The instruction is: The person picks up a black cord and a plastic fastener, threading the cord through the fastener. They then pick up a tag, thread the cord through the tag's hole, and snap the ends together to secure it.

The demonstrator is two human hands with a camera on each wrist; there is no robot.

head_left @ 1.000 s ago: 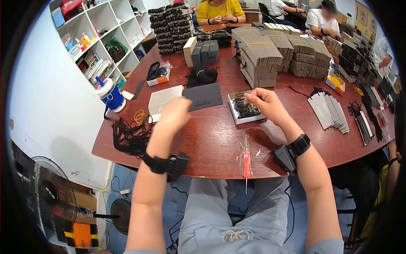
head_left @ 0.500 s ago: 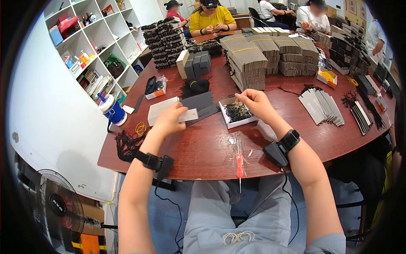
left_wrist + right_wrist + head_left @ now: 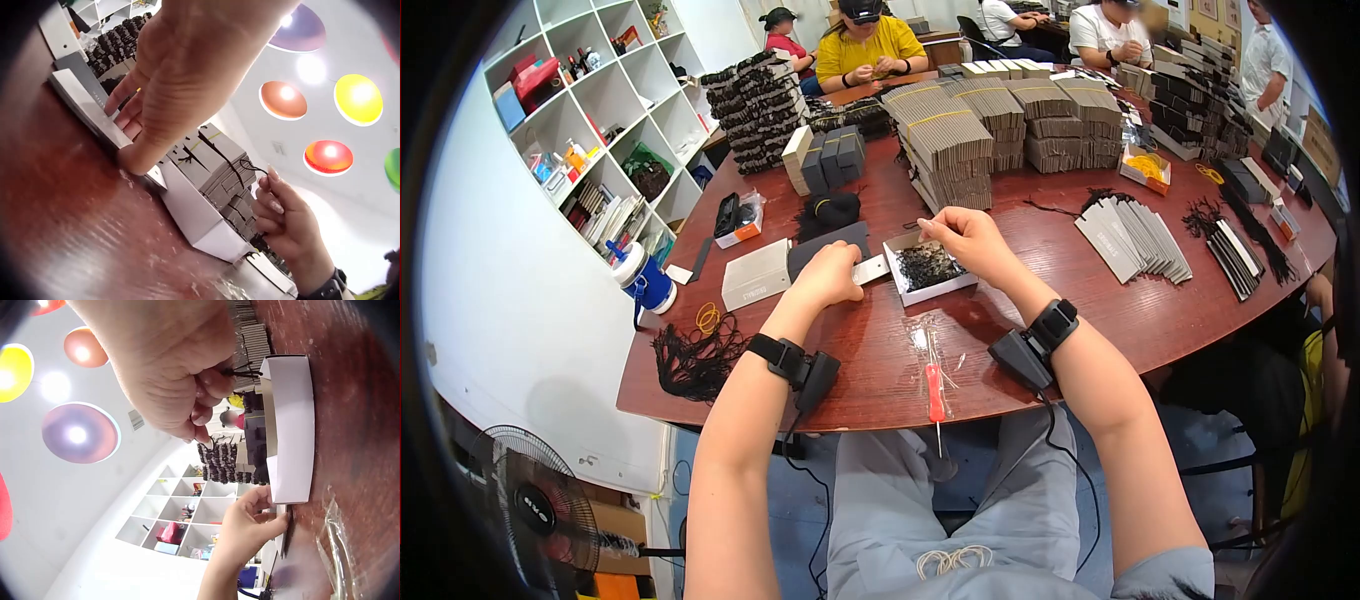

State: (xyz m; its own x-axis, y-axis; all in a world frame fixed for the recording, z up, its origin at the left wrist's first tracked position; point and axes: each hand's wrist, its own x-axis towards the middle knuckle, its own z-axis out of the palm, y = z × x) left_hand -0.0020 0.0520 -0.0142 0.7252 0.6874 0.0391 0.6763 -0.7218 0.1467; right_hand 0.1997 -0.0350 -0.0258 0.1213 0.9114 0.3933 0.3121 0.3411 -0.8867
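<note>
Workroom with white shelving (image 3: 600, 100) to the left; work is laid out on a red-brown table (image 3: 1040, 340), with banded card stacks (image 3: 945, 140) standing at the far side. A pale card (image 3: 872, 270) is gripped by the left hand (image 3: 832, 272), thumb against fingers; its holed end is held right by the left wall of the white box (image 3: 940, 293), contact can't be confirmed. A thin black cord (image 3: 240, 373) is pinched between thumb and fingers of the right hand (image 3: 968, 240), above the box, loop sticking out past the fingertips. Black strands (image 3: 928, 265) are piled loose in the box. Risks, as judged: cord could be tangled with the strands if the right hand is lowered again; loop could be lost if the pinch is eased, since it looks thin and limp; card end could be bent or the box nudged if the left hand is pushed further right. Red-handled tool (image 3: 935, 395) is left with its shaft jutting past the near table edge, so it could be knocked off by a forearm or snagged by the wrist cable (image 3: 1052, 430) hanging close by.
</note>
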